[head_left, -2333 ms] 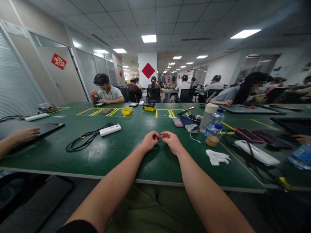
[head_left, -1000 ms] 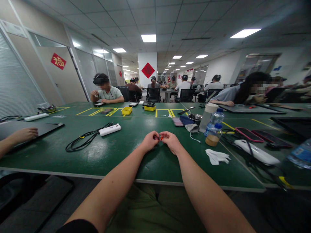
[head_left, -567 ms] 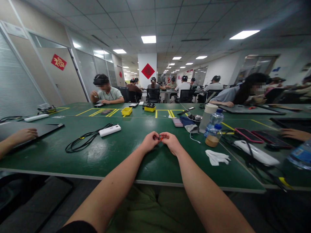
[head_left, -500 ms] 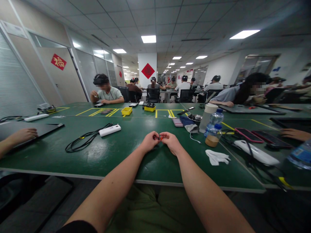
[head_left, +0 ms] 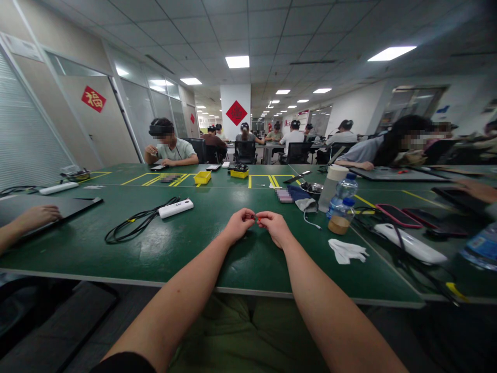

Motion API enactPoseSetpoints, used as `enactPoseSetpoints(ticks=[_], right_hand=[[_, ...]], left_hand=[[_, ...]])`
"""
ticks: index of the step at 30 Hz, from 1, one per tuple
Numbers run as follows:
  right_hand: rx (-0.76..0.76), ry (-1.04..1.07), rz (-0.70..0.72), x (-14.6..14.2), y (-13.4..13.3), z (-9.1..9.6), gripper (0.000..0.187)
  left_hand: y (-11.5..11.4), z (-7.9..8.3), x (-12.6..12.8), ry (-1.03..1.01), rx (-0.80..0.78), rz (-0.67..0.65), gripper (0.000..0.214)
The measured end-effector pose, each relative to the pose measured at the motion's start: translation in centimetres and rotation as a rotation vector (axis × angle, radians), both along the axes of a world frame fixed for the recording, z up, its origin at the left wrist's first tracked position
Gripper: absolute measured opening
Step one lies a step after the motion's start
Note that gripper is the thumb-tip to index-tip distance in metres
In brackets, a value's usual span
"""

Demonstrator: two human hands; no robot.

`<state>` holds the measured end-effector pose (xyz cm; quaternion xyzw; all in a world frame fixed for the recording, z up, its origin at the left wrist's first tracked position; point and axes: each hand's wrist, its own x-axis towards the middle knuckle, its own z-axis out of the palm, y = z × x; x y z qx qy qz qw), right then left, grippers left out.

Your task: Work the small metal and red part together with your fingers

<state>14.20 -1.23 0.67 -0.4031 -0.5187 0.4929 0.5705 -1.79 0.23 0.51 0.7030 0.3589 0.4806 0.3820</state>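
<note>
Just above the green table (head_left: 155, 269), my left hand (head_left: 240, 225) and my right hand (head_left: 274, 227) meet with their fingertips close together. A small red piece (head_left: 259, 219) shows at the right fingertips, mostly covered by them. My left thumb and fingers are pinched around something small and dark, too hidden to name. Whether the two bits touch each other cannot be made out.
On the left lie a white power bank (head_left: 175, 208) and a coiled black cable (head_left: 134, 223). To the right stand plastic bottles (head_left: 340, 220) near a white tissue (head_left: 347, 252). Yellow trays (head_left: 202, 177) sit farther back. Other people work around the table.
My fingertips have shifted slightly, and less of the red piece shows between them. At the far right, another person's hand has moved back and up.
</note>
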Motion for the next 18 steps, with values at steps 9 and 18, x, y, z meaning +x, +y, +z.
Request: enactPoseSetpoints(ticks=[9, 18], right_hand=[[-0.032, 0.05, 0.008, 0.04, -0.08, 0.03, 0.017], [-0.041, 0.105, 0.041, -0.03, -0.61, 0.56, 0.02]], left_hand=[[-0.29, 0.15, 0.08, -0.125, -0.129, -0.058, 0.019], [-0.15, 0.28, -0.2, -0.135, -0.153, -0.038, 0.021]])
